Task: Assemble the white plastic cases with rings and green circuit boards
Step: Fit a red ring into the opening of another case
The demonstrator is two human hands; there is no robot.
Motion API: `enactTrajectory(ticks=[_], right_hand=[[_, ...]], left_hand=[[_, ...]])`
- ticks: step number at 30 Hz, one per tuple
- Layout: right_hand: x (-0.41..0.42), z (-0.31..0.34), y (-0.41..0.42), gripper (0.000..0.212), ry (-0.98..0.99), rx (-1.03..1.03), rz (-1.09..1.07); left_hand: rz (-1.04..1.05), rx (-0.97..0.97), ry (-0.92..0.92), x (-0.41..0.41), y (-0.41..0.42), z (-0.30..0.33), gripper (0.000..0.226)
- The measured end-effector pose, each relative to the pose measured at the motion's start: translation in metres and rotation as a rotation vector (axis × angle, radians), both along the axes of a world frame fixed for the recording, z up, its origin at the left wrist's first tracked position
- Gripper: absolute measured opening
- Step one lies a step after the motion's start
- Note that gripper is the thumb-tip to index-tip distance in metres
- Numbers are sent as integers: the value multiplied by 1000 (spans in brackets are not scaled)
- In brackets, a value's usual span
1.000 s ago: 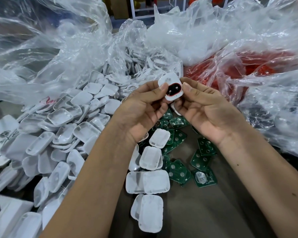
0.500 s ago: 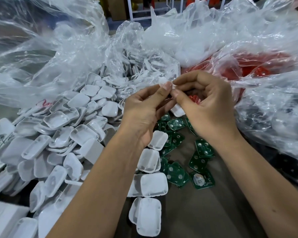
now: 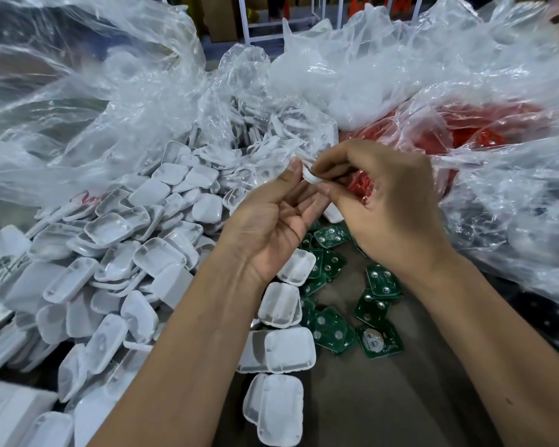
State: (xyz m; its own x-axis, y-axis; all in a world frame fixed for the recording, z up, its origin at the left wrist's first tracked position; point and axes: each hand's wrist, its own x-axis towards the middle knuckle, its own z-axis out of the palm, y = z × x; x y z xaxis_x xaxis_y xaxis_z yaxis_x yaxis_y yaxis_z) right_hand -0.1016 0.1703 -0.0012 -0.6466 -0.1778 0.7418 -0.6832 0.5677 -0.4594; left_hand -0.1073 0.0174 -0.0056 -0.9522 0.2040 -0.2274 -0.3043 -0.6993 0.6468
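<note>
Head view: left hand (image 3: 271,227) and right hand (image 3: 381,201) both pinched one small white rounded plastic case (image 3: 311,176) edge-on, raised above the scattered square green circuit boards (image 3: 336,330), probably to seat a ring inside.

cases pile (image 3: 117,253) on your left, spilling from bag (image 3: 78,117) behind it | boards (image 3: 346,304) centre, between your forearms | four cases (image 3: 284,353) in a row just left of boards | ring bag (image 3: 465,133) far right, behind your right hand (image 3: 391,208) | left hand (image 3: 271,227) beside it, case (image 3: 310,177) between them
</note>
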Motion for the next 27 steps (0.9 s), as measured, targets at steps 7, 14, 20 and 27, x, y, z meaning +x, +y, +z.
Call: enactTrajectory(ticks=[7, 14, 20, 27], right_hand=[[-2, 19, 12, 22, -235, 66, 40], [-42, 92, 28, 27, -622, 295, 132], [-139, 106, 60, 33, -395, -74, -296], [-241, 71, 168, 43, -510, 643, -945]], left_hand=[[-22, 9, -43, -1, 9, -1, 23], [31, 207, -63, -26, 33, 19, 35], [-39, 442, -88, -48, 53, 28, 47], [-168, 550, -58, -56, 46, 10, 32]])
